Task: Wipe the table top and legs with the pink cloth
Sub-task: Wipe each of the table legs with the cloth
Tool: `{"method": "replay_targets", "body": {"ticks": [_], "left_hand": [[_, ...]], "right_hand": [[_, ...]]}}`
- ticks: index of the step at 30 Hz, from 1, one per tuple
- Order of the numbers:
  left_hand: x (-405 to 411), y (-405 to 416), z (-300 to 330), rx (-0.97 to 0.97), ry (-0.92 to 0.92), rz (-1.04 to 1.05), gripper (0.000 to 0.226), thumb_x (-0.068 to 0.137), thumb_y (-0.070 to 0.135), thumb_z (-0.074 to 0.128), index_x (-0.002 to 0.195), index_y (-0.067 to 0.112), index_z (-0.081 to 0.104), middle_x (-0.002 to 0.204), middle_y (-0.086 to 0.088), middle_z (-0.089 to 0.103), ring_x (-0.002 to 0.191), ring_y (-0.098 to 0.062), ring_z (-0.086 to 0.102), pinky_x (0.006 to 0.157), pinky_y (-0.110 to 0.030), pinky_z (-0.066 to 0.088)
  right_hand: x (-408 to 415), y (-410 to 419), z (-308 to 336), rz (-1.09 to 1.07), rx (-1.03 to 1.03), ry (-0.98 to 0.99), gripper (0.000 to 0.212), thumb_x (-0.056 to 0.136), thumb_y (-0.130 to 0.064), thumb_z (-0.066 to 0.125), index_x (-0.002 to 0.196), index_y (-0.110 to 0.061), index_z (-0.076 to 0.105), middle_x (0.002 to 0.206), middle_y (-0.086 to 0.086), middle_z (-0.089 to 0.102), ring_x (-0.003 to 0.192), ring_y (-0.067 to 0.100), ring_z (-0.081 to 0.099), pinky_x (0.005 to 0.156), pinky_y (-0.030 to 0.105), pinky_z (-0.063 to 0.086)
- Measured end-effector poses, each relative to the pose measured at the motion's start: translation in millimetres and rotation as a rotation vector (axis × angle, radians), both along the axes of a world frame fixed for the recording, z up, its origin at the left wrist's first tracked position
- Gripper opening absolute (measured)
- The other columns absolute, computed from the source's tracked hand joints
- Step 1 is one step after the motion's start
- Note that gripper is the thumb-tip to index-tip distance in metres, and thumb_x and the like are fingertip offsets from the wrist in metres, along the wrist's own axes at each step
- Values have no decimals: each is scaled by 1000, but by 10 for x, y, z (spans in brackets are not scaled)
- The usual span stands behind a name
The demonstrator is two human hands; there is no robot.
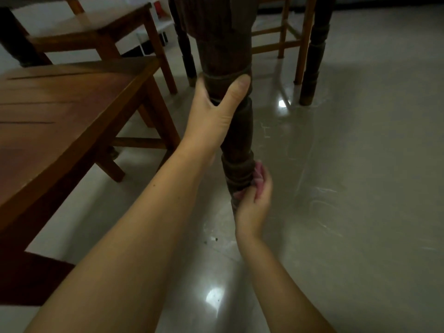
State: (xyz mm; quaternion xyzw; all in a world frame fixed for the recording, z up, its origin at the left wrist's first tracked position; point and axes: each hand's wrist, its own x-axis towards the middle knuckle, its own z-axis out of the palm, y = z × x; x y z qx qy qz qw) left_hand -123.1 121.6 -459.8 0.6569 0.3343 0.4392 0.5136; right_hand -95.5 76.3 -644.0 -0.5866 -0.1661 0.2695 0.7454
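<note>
A dark turned table leg (236, 140) runs down the middle of the head view to the floor. My left hand (216, 109) grips the leg around a ring halfway up, thumb on the right side. Lower down, my right hand (252, 203) holds the pink cloth (259, 175) wrapped against the bottom part of the leg, close to the floor. Only small folds of the cloth show between my fingers. The table top is out of view above.
Wooden chairs (72, 97) stand close on the left, with another behind at top left. A second dark table leg (312, 61) and a chair frame (283, 42) stand at the back right. Glossy pale floor (360, 164) spreads to the right.
</note>
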Motion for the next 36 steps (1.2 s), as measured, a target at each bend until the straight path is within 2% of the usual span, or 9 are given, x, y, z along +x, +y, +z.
{"method": "replay_targets", "body": {"ticks": [2, 6, 8, 10, 16, 22, 29, 33, 36], "left_hand": [[-1, -6, -5, -11, -6, -1, 44, 85, 34, 59, 123, 30, 40, 116, 13, 55, 107, -1, 51, 78, -17, 38], [-15, -6, 9, -34, -12, -25, 37, 84, 34, 60, 114, 37, 39, 113, 15, 54, 105, -1, 50, 78, -20, 38], [-13, 4, 11, -31, -13, -26, 35, 84, 33, 60, 112, 38, 40, 113, 15, 54, 105, -2, 50, 79, -21, 38], [-9, 7, 16, -29, -17, -23, 35, 84, 33, 60, 113, 37, 41, 112, 14, 55, 105, -2, 51, 78, -20, 39], [2, -13, 36, -41, -15, 6, 40, 84, 31, 62, 116, 34, 39, 106, 19, 54, 96, 6, 50, 74, -15, 38], [-36, -118, 288, -254, 71, 42, 35, 84, 22, 64, 107, 33, 40, 93, 24, 52, 74, 21, 50, 65, -4, 40], [-658, -607, 653, -407, 415, 177, 50, 92, 27, 53, 137, 18, 35, 142, -1, 38, 125, -7, 37, 99, -21, 29], [-1277, -1318, 1015, -559, 572, 228, 51, 93, 28, 50, 139, 14, 34, 143, -5, 39, 128, -16, 38, 104, -26, 30], [-1724, -1800, 1438, -611, 667, 286, 48, 94, 30, 48, 137, 15, 36, 140, -8, 42, 126, -20, 41, 106, -33, 33]], "right_hand": [[-78, -69, -250, 23, -70, -115, 45, 96, -7, 37, 134, -30, 44, 130, -11, 54, 110, -4, 56, 82, 16, 51], [-38, -204, -572, 106, -294, 251, 27, 101, -8, 31, 113, -19, 53, 107, 12, 58, 76, 3, 65, 72, 22, 46], [-8, -174, -471, 103, -187, 601, 27, 96, -3, 41, 121, -12, 48, 111, 15, 57, 89, 17, 61, 73, 24, 42], [-14, -69, -311, 65, -145, 573, 40, 94, 1, 43, 132, -12, 43, 123, 12, 55, 106, 21, 56, 79, 25, 42], [-96, -7, 432, 56, -21, 290, 60, 90, 13, 34, 139, -21, 37, 134, 4, 49, 120, 22, 52, 97, 36, 47], [6, -65, 1126, 135, -110, 171, 46, 92, -4, 38, 131, -27, 46, 129, 9, 53, 114, 32, 57, 92, 39, 48], [254, -346, 2169, 331, -522, -228, 49, 90, 2, 47, 136, -15, 46, 133, 9, 47, 119, 27, 50, 102, 38, 42], [121, -936, 2852, 621, -538, -442, 36, 98, -7, 40, 132, -15, 50, 127, 4, 48, 105, 7, 53, 89, 13, 44], [-93, -1268, 3293, 883, -495, -673, 43, 95, 0, 41, 126, -27, 52, 124, -6, 46, 111, 10, 50, 99, 25, 44]]}}
